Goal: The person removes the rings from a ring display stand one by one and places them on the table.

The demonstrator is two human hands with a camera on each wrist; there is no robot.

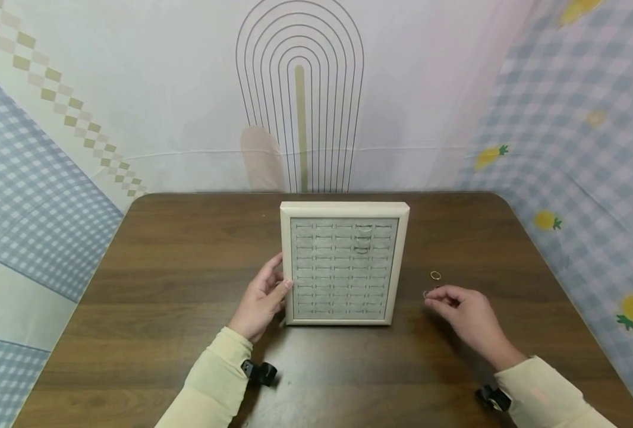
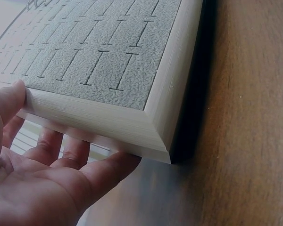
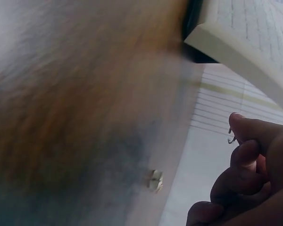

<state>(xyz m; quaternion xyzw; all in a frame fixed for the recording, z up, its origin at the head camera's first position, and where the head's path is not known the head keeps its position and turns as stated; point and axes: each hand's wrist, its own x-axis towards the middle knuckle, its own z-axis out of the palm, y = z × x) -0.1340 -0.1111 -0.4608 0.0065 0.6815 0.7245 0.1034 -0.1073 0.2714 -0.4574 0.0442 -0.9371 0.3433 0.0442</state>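
Note:
A ring display board (image 1: 342, 270) with a cream frame and a grey slotted pad stands upright on the table. Several rings (image 1: 362, 241) sit in slots near its upper right. My left hand (image 1: 260, 300) grips the board's left edge, thumb on the front of the frame and fingers behind it; the left wrist view shows the thumb at the frame (image 2: 85, 110). To the right of the board, my right hand (image 1: 463, 312) pinches a small ring (image 3: 231, 137) between thumb and fingertips, mostly hidden by them. Just beyond those fingers a gold ring (image 1: 435, 275) lies on the table.
The brown wooden table (image 1: 188, 238) has rounded far corners. Behind it hangs a pale cloth (image 1: 418, 107) with an arch pattern. Blue checked cloth (image 1: 578, 148) flanks both sides. Each wrist carries a small black camera (image 1: 260, 373).

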